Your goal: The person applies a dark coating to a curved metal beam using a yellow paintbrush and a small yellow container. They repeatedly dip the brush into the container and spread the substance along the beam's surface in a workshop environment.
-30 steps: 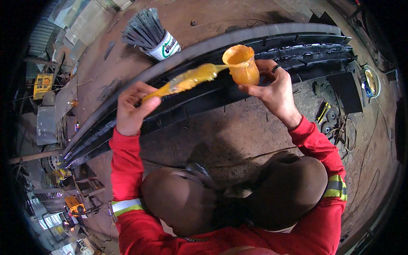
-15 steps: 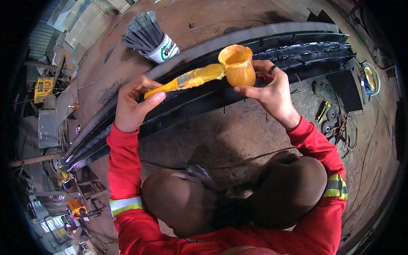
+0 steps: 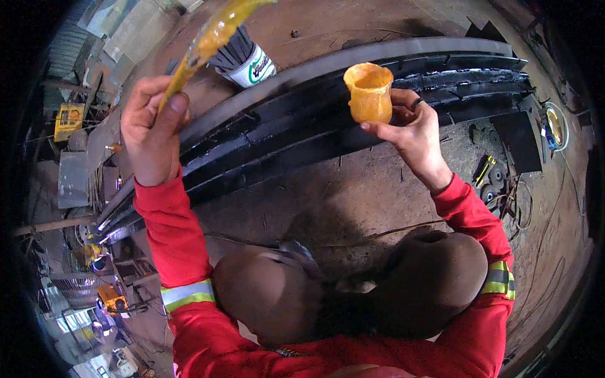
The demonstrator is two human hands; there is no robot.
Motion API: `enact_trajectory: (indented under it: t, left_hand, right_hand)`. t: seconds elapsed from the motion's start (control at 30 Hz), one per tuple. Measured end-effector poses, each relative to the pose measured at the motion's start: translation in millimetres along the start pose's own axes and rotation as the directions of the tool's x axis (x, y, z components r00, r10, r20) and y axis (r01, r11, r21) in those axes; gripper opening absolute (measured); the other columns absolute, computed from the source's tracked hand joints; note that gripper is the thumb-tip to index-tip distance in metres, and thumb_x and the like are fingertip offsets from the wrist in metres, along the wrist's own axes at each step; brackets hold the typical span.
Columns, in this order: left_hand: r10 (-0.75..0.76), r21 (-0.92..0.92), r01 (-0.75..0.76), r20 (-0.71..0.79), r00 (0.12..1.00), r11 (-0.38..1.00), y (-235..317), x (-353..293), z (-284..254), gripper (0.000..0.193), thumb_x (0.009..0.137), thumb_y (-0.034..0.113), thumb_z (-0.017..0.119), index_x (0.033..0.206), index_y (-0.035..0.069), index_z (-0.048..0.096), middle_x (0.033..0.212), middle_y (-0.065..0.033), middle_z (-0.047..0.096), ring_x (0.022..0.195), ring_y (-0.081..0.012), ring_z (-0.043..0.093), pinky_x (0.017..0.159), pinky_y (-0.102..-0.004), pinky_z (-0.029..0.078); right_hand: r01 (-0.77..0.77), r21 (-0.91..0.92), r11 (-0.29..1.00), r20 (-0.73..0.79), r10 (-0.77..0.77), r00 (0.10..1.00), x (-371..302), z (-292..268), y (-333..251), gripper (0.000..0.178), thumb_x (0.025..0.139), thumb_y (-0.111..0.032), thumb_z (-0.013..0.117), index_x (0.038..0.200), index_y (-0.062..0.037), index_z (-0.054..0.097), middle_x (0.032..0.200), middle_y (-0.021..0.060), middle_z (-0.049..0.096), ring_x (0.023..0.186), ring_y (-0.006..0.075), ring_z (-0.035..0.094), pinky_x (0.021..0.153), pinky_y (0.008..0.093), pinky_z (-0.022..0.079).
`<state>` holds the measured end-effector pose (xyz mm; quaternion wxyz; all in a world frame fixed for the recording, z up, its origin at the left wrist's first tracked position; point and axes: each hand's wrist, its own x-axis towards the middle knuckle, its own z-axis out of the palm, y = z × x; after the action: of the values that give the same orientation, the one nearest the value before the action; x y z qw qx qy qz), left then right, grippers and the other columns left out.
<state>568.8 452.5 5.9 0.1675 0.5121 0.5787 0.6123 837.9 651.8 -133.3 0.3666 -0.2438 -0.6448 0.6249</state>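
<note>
Up it goes: the left hand (image 3: 151, 129), pinching the yellow-coated tool (image 3: 208, 41), has swung away from the orange cup (image 3: 370, 104), and the tip that was at the rim now points up beyond that hand, past the white bucket (image 3: 252, 69). The right hand (image 3: 413, 129) keeps its grip on the upright cup, just left of its palm.

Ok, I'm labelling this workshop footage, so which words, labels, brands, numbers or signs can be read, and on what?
White bucket: large dark lettering with a green curved mark; I won't copy its wording.
Yellow box, far left: dark markings, too small to read.
Orange cup and yellow-coated tool: no lettering visible.
</note>
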Motion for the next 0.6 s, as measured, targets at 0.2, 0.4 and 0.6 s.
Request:
enact_trajectory:
  t: [0.2, 0.4, 0.6]
  left_hand:
    - [0.039, 0.606, 0.015, -0.075, 0.996, 0.796, -3.9, -46.7, 3.0, 0.016, 0.086, 0.004, 0.070, 0.101, 0.001, 0.067, 0.087, -0.0039, 0.066, 0.077, -0.0097, 0.059, 0.070, -0.0241, 0.047]
    - [-0.020, 0.757, -0.105, 0.154, 0.988, 0.645, -66.9, -65.7, -1.9, 0.014, 0.082, 0.006, 0.074, 0.094, 0.002, 0.069, 0.081, -0.0109, 0.070, 0.069, -0.0212, 0.068, 0.065, -0.0291, 0.051]
    - [0.052, 0.826, -0.033, 0.005, 0.999, 0.563, -58.8, -57.5, -3.3, 0.016, 0.081, 0.010, 0.076, 0.093, 0.003, 0.069, 0.082, -0.0124, 0.070, 0.072, -0.0256, 0.070, 0.066, -0.0309, 0.053]
  right_hand:
    - [0.033, 0.034, 0.999, -0.041, -0.031, 0.999, 3.5, -9.4, -2.0, 0.057, 0.069, -0.008, 0.088, 0.115, 0.0067, 0.058, 0.105, 0.0133, 0.069, 0.096, 0.0179, 0.068, 0.088, 0.0306, 0.054]
    - [0.050, -0.013, 0.999, -0.072, -0.051, 0.996, 6.1, -9.7, -11.3, 0.057, 0.070, -0.009, 0.087, 0.116, 0.0066, 0.058, 0.106, 0.0128, 0.069, 0.097, 0.0174, 0.067, 0.091, 0.0306, 0.053]
    - [0.062, -0.052, 0.997, -0.063, -0.066, 0.996, 4.6, -19.8, -13.5, 0.058, 0.070, -0.008, 0.087, 0.117, 0.0067, 0.058, 0.106, 0.0132, 0.069, 0.098, 0.0186, 0.067, 0.092, 0.0309, 0.052]
